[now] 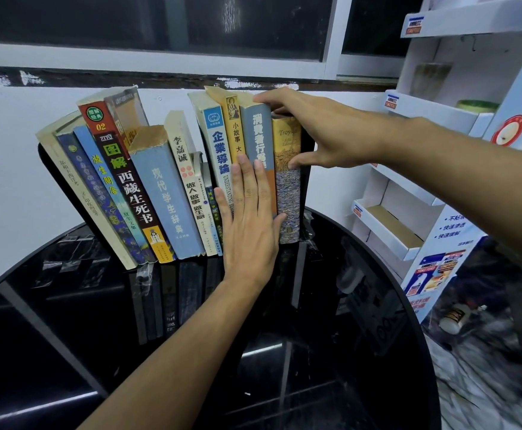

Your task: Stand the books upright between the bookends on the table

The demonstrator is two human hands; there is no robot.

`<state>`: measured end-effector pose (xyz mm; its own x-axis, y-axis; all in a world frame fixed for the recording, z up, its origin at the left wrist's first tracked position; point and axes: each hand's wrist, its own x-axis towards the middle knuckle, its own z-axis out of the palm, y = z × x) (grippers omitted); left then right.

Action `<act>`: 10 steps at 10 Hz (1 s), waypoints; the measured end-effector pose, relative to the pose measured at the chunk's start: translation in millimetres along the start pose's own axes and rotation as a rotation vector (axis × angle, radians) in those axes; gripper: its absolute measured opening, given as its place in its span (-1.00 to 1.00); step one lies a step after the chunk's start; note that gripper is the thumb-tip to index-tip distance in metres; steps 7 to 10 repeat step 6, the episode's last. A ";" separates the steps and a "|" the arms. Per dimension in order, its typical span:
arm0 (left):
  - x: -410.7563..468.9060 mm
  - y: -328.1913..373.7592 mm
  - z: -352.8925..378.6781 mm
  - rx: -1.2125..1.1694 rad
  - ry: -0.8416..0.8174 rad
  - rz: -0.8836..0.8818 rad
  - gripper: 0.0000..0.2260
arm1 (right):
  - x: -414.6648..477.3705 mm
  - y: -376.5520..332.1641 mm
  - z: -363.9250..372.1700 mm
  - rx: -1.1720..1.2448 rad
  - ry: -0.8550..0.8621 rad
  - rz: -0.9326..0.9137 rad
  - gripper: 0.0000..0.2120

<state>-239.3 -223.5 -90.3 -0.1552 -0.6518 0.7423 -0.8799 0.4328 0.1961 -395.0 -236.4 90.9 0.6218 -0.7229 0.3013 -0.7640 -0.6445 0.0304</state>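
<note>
Fingers (244, 181) straight and close together, a person's left hand (250, 225) presses flat against the spines near the right end of a row of books (160, 187) standing on a round, glossy black bench (315, 352). The right hand (324, 131) reaches over the last two volumes. Its fingers (272, 97) curl over the top edges of a grey-blue book (258, 135) and a yellow book (287, 193), and the thumb pinches the yellow spine. The yellow book stands at the row's end, just beside the black right bookend (306, 187). Volumes at the right stand about upright, while those at the left lean leftward against the black left bookend (43, 162). A white cardboard display rack (402, 243) stands to the right of the bench. A dark window (160, 23) runs above the white wall.
</note>
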 end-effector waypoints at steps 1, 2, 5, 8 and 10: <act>-0.1 -0.1 0.1 -0.007 0.001 0.010 -0.13 | 0.8 0.9 0.9 -0.005 0.000 0.001 -0.08; 0.1 -0.2 -0.5 -0.016 0.004 0.010 -0.13 | 0.9 1.7 1.7 -0.003 0.001 0.001 -0.07; -11.6 9.1 -19.4 -0.237 -0.069 0.001 -0.26 | -4.7 0.6 2.3 -0.056 0.010 -0.036 -0.01; -19.0 12.8 -26.4 -0.275 -0.080 0.002 -0.27 | -6.0 -4.6 1.1 -0.059 0.017 -0.026 0.02; -19.0 12.8 -26.4 -0.275 -0.080 0.002 -0.27 | -6.0 -4.6 1.1 -0.059 0.017 -0.026 0.02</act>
